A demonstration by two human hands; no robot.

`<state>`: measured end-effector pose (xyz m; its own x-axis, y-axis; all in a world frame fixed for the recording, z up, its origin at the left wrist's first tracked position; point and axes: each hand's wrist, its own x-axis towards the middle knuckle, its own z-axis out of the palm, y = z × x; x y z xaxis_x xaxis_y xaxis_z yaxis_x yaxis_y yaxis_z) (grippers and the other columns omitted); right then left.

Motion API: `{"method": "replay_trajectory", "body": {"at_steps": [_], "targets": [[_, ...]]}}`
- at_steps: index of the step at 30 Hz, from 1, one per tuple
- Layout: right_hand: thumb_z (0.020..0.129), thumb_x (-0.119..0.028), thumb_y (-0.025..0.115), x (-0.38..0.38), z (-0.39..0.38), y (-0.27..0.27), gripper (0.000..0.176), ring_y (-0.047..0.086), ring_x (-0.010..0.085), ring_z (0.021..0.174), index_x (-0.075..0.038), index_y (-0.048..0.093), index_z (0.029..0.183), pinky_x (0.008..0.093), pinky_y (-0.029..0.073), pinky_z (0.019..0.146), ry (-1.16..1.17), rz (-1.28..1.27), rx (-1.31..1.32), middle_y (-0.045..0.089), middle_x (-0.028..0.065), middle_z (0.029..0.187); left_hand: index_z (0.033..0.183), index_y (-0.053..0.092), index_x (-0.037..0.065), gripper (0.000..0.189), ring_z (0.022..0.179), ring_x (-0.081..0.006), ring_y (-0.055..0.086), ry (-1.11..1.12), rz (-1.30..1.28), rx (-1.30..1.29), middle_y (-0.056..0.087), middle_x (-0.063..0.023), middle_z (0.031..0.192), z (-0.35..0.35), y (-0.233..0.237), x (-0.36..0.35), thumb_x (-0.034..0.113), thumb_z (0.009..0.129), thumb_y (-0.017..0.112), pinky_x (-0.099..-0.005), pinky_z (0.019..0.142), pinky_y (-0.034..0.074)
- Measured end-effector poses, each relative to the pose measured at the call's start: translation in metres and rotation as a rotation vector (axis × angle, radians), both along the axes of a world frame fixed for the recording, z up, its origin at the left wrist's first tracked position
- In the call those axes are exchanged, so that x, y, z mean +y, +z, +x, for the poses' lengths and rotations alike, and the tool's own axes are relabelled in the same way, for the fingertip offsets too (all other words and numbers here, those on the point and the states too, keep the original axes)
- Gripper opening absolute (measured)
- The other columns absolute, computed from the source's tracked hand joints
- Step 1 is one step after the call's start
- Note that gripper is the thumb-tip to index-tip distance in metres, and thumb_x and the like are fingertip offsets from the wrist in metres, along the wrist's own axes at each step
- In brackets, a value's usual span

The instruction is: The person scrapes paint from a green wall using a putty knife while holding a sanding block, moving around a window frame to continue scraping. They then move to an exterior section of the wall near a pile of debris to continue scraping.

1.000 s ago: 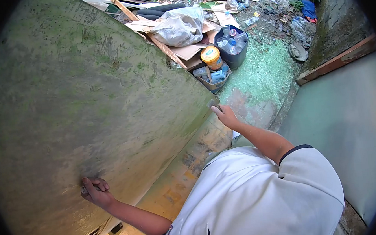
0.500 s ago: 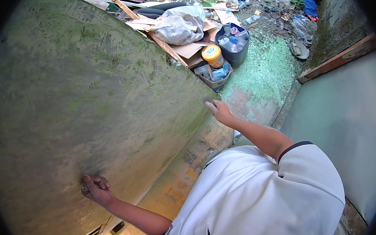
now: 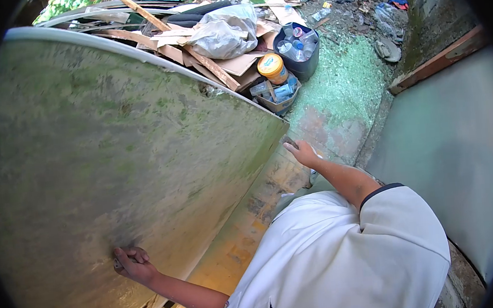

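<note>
My left hand (image 3: 135, 267) is closed with curled fingers against the lower part of a large, mottled grey-green wall (image 3: 118, 146). A small greyish end shows beside its thumb, but I cannot tell what the thing is. My right hand (image 3: 304, 153), off the wall's right-hand corner, is closed on a small dark flat piece (image 3: 290, 143). This piece sticks out past the thumb and forefinger toward the wall's edge. Green stains and dark scuffs cover the wall's surface.
Beyond the wall stand a dark bucket of plastic cups and bottles (image 3: 303, 62), a yellow-lidded tub (image 3: 273, 68) and a box of containers (image 3: 279, 96). Wood scraps (image 3: 211, 70) lie behind. Greenish glass-like fragments (image 3: 342, 83) cover the ground. A pale panel (image 3: 443, 156) stands at right.
My right hand has moved slightly right and down, away from the wall's corner. The view has shifted, bringing the wall's pale top edge into sight. My left hand stays against the wall.
</note>
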<state>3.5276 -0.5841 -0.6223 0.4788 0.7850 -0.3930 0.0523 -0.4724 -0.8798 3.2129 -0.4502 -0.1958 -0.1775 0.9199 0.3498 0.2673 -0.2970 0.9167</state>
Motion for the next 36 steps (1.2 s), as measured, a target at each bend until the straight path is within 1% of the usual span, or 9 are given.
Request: {"method": "replay_trajectory", "body": {"at_steps": [4, 10, 17, 19, 22, 26, 28, 32, 36], "targets": [[0.083, -0.055, 0.053, 0.002, -0.012, -0.035, 0.059, 0.057, 0.0287, 0.061, 0.003, 0.062, 0.074, 0.0419, 0.042, 0.062, 0.060, -0.205, 0.041, 0.057, 0.0183, 0.064, 0.061, 0.044, 0.009, 0.036, 0.032, -0.0095, 0.031, -0.026, -0.005, 0.037, 0.032, 0.0003, 0.041, -0.004, 0.000, 0.001, 0.028, 0.090, 0.056, -0.0232, 0.032, 0.025], [0.082, -0.057, 0.053, 0.085, -0.026, -0.012, 0.057, 0.059, 0.0361, 0.067, -0.001, 0.064, 0.078, 0.0438, 0.043, 0.062, -0.081, -0.146, -0.112, 0.060, 0.0202, 0.070, 0.058, 0.043, 0.009, 0.041, 0.030, -0.0089, 0.028, 0.051, 0.022, 0.019, 0.030, 0.0003, 0.038, 0.007, 0.002, 0.000, 0.031, 0.090, 0.057, -0.0222, 0.030, 0.025], [0.082, -0.057, 0.053, 0.058, -0.032, -0.023, 0.057, 0.058, 0.0367, 0.067, -0.002, 0.064, 0.079, 0.0426, 0.043, 0.062, -0.081, -0.027, 0.000, 0.059, 0.0206, 0.069, 0.061, 0.042, 0.010, 0.039, 0.031, -0.0111, 0.030, 0.017, -0.005, 0.115, 0.034, -0.0013, 0.041, -0.001, 0.002, 0.000, 0.034, 0.091, 0.052, -0.0235, 0.030, 0.023], [0.082, -0.055, 0.054, 0.045, -0.027, -0.033, 0.056, 0.057, 0.0363, 0.066, 0.000, 0.063, 0.078, 0.0422, 0.043, 0.062, -0.007, -0.065, 0.023, 0.058, 0.0212, 0.068, 0.056, 0.039, 0.010, 0.044, 0.029, -0.0101, 0.027, 0.048, 0.021, 0.095, 0.030, -0.0007, 0.038, 0.000, 0.001, 0.002, 0.035, 0.091, 0.051, -0.0228, 0.030, 0.025], [0.081, -0.059, 0.053, 0.073, -0.033, -0.020, 0.058, 0.060, 0.0361, 0.071, -0.003, 0.066, 0.081, 0.0436, 0.046, 0.066, -0.132, 0.042, -0.030, 0.061, 0.0194, 0.070, 0.056, 0.038, 0.011, 0.044, 0.029, -0.0103, 0.028, 0.035, 0.026, 0.118, 0.030, -0.0010, 0.038, 0.004, 0.001, 0.001, 0.034, 0.091, 0.051, -0.0231, 0.030, 0.025], [0.082, -0.058, 0.053, 0.087, -0.026, -0.003, 0.056, 0.061, 0.0360, 0.071, -0.004, 0.067, 0.085, 0.0429, 0.046, 0.066, -0.060, -0.035, 0.015, 0.061, 0.0196, 0.070, 0.055, 0.037, 0.012, 0.045, 0.029, -0.0103, 0.027, 0.049, 0.020, 0.111, 0.030, -0.0010, 0.037, 0.012, 0.001, 0.000, 0.033, 0.092, 0.049, -0.0230, 0.030, 0.025], [0.083, -0.052, 0.055, 0.078, -0.031, -0.004, 0.054, 0.057, 0.0330, 0.061, 0.001, 0.064, 0.080, 0.0396, 0.043, 0.058, -0.130, 0.019, 0.024, 0.057, 0.0211, 0.065, 0.055, 0.037, 0.012, 0.045, 0.029, -0.0102, 0.027, 0.076, 0.034, 0.138, 0.030, -0.0009, 0.037, 0.014, 0.002, -0.001, 0.032, 0.093, 0.048, -0.0227, 0.030, 0.024], [0.083, -0.052, 0.056, 0.059, -0.032, -0.036, 0.054, 0.057, 0.0334, 0.061, 0.001, 0.063, 0.077, 0.0398, 0.043, 0.058, -0.100, 0.006, 0.017, 0.057, 0.0212, 0.065, 0.054, 0.036, 0.012, 0.045, 0.029, -0.0103, 0.027, 0.063, 0.023, 0.132, 0.029, -0.0009, 0.037, 0.007, 0.002, 0.001, 0.032, 0.093, 0.047, -0.0224, 0.030, 0.023], [0.083, -0.052, 0.057, 0.085, -0.032, -0.023, 0.054, 0.057, 0.0334, 0.060, 0.001, 0.061, 0.074, 0.0404, 0.043, 0.058, -0.089, 0.077, -0.084, 0.057, 0.0216, 0.064, 0.054, 0.036, 0.013, 0.045, 0.029, -0.0103, 0.026, 0.088, 0.015, 0.120, 0.029, -0.0010, 0.038, 0.010, 0.000, 0.001, 0.032, 0.093, 0.046, -0.0222, 0.030, 0.023]]}}
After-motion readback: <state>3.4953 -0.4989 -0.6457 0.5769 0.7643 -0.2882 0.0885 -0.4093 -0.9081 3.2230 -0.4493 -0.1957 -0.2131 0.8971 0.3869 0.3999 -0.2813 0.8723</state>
